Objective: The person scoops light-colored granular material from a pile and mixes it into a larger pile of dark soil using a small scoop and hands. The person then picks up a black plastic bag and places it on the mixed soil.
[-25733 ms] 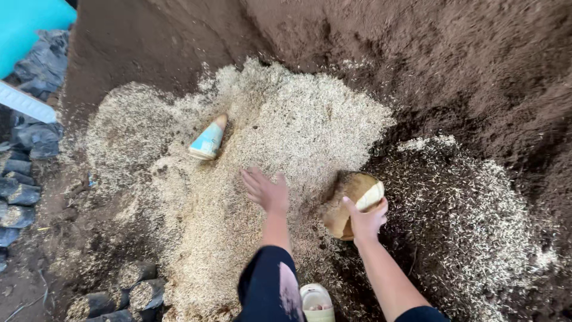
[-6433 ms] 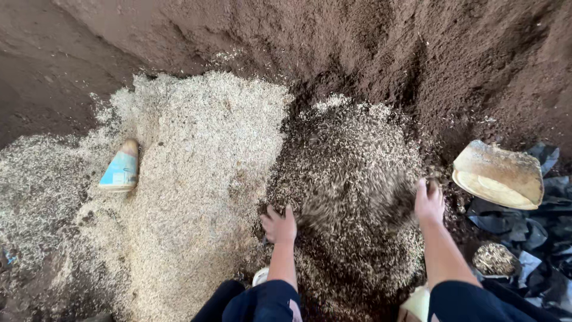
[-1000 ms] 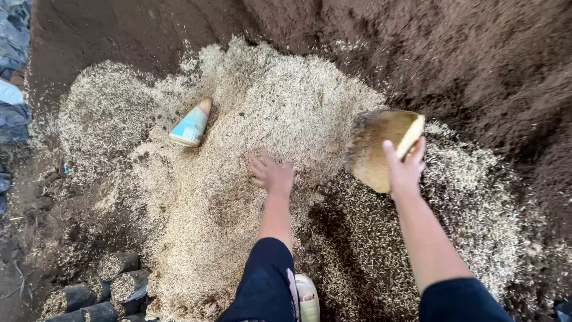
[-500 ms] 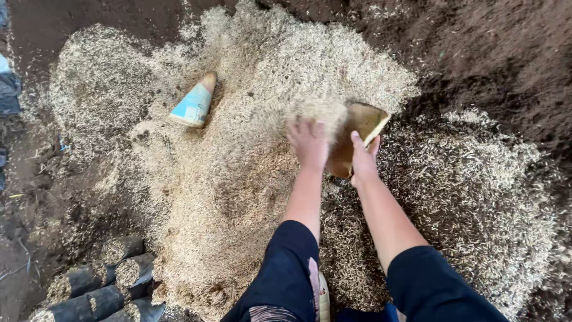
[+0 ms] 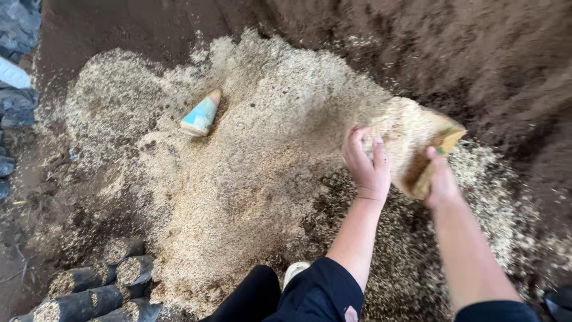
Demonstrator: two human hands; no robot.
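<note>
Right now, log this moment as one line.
left hand: pushing sawdust | right hand: holding scoop, heaped | cone: lying on pile

Soft, even daylight falls over the pale heap of husks [image 5: 238,179], which reads bright against the dark soil [image 5: 488,53] behind it. Shadows are faint and diffuse, with a darker patch beneath the forearms; no glare shows. The scoop [image 5: 426,149] and the left hand [image 5: 366,164] are smeared by motion blur, as is the soil at upper right. The cone-shaped bag [image 5: 201,114] on the heap stays fairly sharp. Wide-angle stretching shows at the edges.
</note>
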